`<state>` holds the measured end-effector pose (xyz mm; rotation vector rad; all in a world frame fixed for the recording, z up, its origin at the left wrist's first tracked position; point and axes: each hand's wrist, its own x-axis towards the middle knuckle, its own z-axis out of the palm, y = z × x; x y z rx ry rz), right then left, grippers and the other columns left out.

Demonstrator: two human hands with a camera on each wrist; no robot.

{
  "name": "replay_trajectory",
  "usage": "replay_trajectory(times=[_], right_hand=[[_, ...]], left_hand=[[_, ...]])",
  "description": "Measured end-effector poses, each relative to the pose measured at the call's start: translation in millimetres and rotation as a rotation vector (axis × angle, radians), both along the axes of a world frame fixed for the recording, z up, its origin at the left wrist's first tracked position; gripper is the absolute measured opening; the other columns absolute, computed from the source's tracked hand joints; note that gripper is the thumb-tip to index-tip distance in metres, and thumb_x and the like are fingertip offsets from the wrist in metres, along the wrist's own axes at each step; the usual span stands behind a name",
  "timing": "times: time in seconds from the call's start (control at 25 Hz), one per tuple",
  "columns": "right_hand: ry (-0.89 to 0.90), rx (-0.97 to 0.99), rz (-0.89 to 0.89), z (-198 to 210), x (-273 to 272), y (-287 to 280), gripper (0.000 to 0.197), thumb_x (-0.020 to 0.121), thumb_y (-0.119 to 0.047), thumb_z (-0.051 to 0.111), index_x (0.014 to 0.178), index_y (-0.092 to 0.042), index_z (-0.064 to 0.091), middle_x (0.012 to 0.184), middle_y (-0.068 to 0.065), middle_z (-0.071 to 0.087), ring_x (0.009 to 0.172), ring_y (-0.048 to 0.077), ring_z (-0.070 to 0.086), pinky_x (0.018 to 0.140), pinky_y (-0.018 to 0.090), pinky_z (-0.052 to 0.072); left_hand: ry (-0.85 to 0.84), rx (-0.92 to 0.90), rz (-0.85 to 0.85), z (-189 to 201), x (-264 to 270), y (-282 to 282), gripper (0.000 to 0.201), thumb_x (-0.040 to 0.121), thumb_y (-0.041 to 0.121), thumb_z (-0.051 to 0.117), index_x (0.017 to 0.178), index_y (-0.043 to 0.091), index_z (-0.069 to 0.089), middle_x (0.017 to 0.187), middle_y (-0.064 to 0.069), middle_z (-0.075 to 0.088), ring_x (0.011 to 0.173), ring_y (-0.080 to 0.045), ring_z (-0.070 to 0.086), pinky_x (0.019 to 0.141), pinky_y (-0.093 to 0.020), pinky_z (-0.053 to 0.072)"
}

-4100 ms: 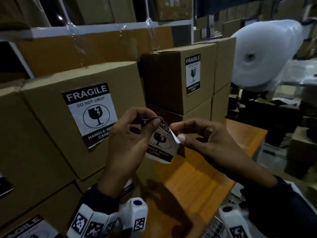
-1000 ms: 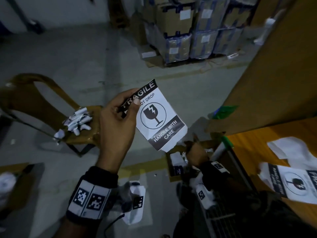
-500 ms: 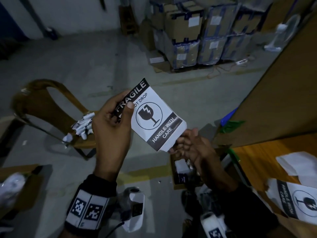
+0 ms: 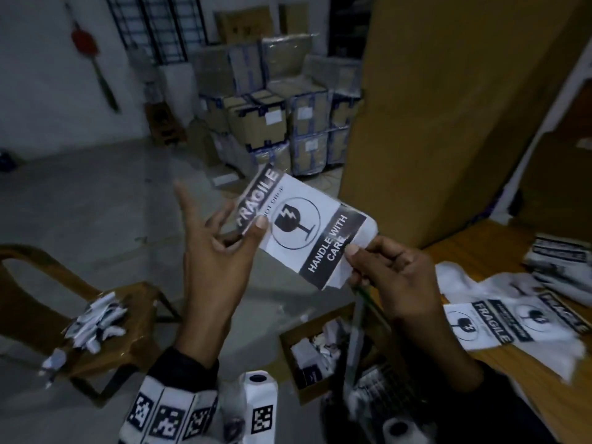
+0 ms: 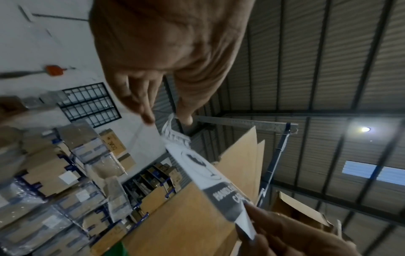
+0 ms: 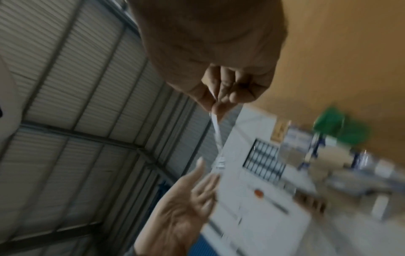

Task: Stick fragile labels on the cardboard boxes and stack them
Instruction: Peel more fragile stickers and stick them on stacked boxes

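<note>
Right hand (image 4: pixel 389 277) now raised from below and pinching the lower corner of the fragile label (image 4: pixel 307 229), no longer just touching it. Left hand (image 4: pixel 217 261) now with index finger extended, thumb on the "FRAGILE" band. Label turned flatter, more level.

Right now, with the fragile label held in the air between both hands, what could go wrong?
1. The fragile label is held only at two corners, by the left hand and the right hand; it may curl and stick to itself.
2. Its lower corner already bends near the right thumb, so it could crease.
3. The large cardboard box stands off to the side, so the label might land crooked.
</note>
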<state>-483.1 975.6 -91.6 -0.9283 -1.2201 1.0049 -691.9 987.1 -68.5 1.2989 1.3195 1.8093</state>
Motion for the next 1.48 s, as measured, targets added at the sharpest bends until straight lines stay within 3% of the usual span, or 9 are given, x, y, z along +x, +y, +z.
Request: replay_trajectory(times=[0.08, 0.16, 0.24, 0.36, 0.6, 0.72, 0.92, 1.32, 1.48], right_hand=[[-0.002, 0.016, -0.090, 5, 22, -16, 0.014, 0.092, -0.009, 0.072, 0.079, -0.004, 0.073, 0.062, 0.011, 0.068, 0.056, 0.011, 0.061, 0.060, 0.021, 0.048], [0.000, 0.046, -0.134, 13, 42, -34, 0.004, 0.091, -0.005, 0.073, 0.094, -0.004, 0.073, 0.066, 0.013, 0.072, 0.057, 0.013, 0.064, 0.061, 0.021, 0.052], [0.010, 0.099, -0.144, 19, 61, -48, 0.018, 0.091, -0.002, 0.072, 0.108, -0.007, 0.069, 0.078, 0.009, 0.078, 0.068, 0.014, 0.073, 0.066, 0.021, 0.056], [-0.081, 0.190, -0.170, 29, 91, -66, 0.008, 0.097, -0.008, 0.063, 0.103, -0.006, 0.069, 0.084, 0.002, 0.079, 0.081, 0.015, 0.076, 0.071, 0.021, 0.056], [-0.117, 0.200, -0.257, 42, 172, -110, 0.013, 0.095, -0.018, 0.062, 0.094, -0.023, 0.074, 0.092, 0.002, 0.076, 0.085, 0.012, 0.072, 0.070, 0.022, 0.057], [-0.077, 0.191, -0.279, 47, 216, -136, 0.022, 0.089, -0.012, 0.065, 0.111, -0.014, 0.069, 0.087, 0.000, 0.078, 0.080, 0.009, 0.074, 0.067, 0.016, 0.054], [-0.072, 0.148, -0.282, 44, 283, -173, 0.015, 0.092, -0.003, 0.062, 0.104, -0.009, 0.069, 0.085, -0.003, 0.077, 0.079, 0.005, 0.072, 0.066, 0.014, 0.053], [-0.161, 0.131, -0.338, 48, 343, -214, 0.016, 0.088, -0.015, 0.064, 0.102, -0.013, 0.072, 0.100, 0.000, 0.077, 0.096, 0.014, 0.073, 0.082, 0.024, 0.058], [-0.206, 0.148, -0.430, 51, 343, -214, 0.016, 0.088, -0.017, 0.066, 0.102, -0.015, 0.072, 0.101, -0.003, 0.077, 0.097, 0.011, 0.072, 0.086, 0.023, 0.057]], left_hand=[[0.087, 0.126, 0.136, 12, 11, -6, 0.090, 0.089, 0.022, 0.079, 0.159, 0.032, 0.024, 0.132, 0.009, 0.062, 0.105, -0.003, 0.068, 0.093, -0.035, 0.057], [0.312, 0.318, 0.222, 28, 36, -16, 0.051, 0.091, 0.023, 0.078, 0.133, 0.034, 0.053, 0.115, 0.015, 0.061, 0.095, -0.003, 0.063, 0.076, -0.025, 0.052], [0.476, 0.390, 0.050, 38, 74, -28, 0.027, 0.091, 0.022, 0.076, 0.113, 0.034, 0.065, 0.105, 0.014, 0.066, 0.089, -0.004, 0.064, 0.069, -0.018, 0.047], [0.525, 0.364, -0.262, 39, 126, -40, 0.013, 0.091, 0.022, 0.075, 0.103, 0.026, 0.077, 0.100, 0.017, 0.074, 0.093, -0.001, 0.068, 0.072, -0.010, 0.048], [0.444, 0.387, -0.514, 45, 212, -59, 0.014, 0.089, 0.017, 0.078, 0.103, 0.019, 0.081, 0.100, 0.015, 0.077, 0.096, -0.001, 0.072, 0.076, -0.016, 0.055], [0.408, 0.391, -0.598, 44, 263, -77, 0.016, 0.088, 0.019, 0.079, 0.104, 0.019, 0.081, 0.101, 0.014, 0.077, 0.096, 0.000, 0.072, 0.075, -0.016, 0.057], [0.381, 0.374, -0.684, 39, 331, -110, 0.016, 0.088, 0.018, 0.079, 0.104, 0.018, 0.081, 0.099, 0.013, 0.078, 0.093, 0.001, 0.073, 0.075, -0.015, 0.057], [0.389, 0.323, -0.768, 37, 395, -137, 0.012, 0.090, 0.020, 0.078, 0.102, 0.019, 0.081, 0.092, 0.014, 0.077, 0.083, -0.002, 0.073, 0.064, -0.014, 0.056], [0.432, 0.369, -0.771, 45, 401, -134, 0.013, 0.088, 0.035, 0.074, 0.094, 0.023, 0.078, 0.083, 0.015, 0.073, 0.077, -0.002, 0.070, 0.059, -0.011, 0.051]])
